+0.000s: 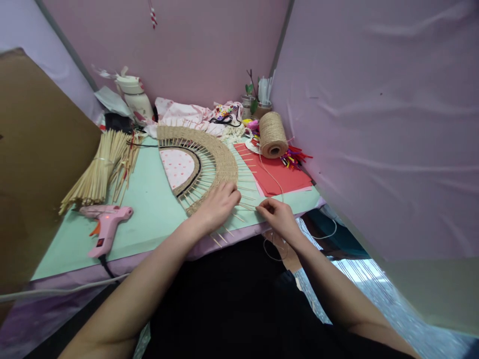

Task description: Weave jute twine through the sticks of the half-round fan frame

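A half-round woven piece point(224, 154) of tan twine on thin radiating sticks lies on the pale green table cover. Its inner part is pink dotted fabric point(178, 167), edged by a black band. My left hand point(223, 200) rests on the woven band near its lower right end, fingers curled; what they hold, if anything, is hidden. Just right of the stick tips, my right hand point(276, 214) pinches the twine, which hangs in a loop point(275, 258) below it. Twine also runs from a large spool point(273, 134) at the back right toward my right hand.
A pink glue gun point(108, 227) and a bundle of sticks point(98, 172) lie at the left. Red sheets point(279, 174) sit at the right. Behind stand a white bottle point(136, 97), crumpled fabric point(183, 110) and small plant pots point(262, 107). A cardboard panel point(37, 139) rises at the left.
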Demonstrator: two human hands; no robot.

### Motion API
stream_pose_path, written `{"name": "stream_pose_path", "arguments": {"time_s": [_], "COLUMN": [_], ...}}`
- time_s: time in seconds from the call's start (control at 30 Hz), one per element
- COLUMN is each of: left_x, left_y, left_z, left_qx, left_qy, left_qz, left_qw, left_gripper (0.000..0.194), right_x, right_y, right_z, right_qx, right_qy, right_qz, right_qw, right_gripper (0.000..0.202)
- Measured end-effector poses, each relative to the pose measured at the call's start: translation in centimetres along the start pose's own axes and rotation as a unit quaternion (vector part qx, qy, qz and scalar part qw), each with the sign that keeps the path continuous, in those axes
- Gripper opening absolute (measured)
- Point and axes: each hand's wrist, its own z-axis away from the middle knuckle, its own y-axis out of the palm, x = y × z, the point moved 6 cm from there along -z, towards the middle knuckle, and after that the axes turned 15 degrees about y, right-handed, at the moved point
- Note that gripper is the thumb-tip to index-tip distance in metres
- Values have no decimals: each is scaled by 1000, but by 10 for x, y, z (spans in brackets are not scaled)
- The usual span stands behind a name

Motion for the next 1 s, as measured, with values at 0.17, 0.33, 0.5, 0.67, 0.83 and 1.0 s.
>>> {"name": "stream_pose_path", "arguments": {"time_s": [0.17,0.33,0.5,0.67,0.83,1.0], "left_x": [-3,-5,-10,-13,-17,-12], "left_y": [-10,1,1,-2,-1,7], "left_z": [9,17,15,13,19,23], "left_qx": [-56,-60,-55,-37,-26,-21], "left_qy": [1,4,26,30,46,30], "left_qz": [71,84,89,92,97,147], "left_qw": [996,995,994,995,994,988], "left_gripper": [17,19,17,8,7,17], "right_x": [28,52,56,51,49,41], "right_y": [-18,-12,6,17,16,11], "right_z": [1,-7,-19,-31,-34,-34], "right_qx": [-138,-180,-156,-109,-75,-110], "right_qy": [-118,-190,-201,-175,-162,-150], "right_qz": [72,161,200,175,156,188], "right_qw": [981,952,946,963,971,964], "right_gripper": [20,24,21,20,21,23]}}
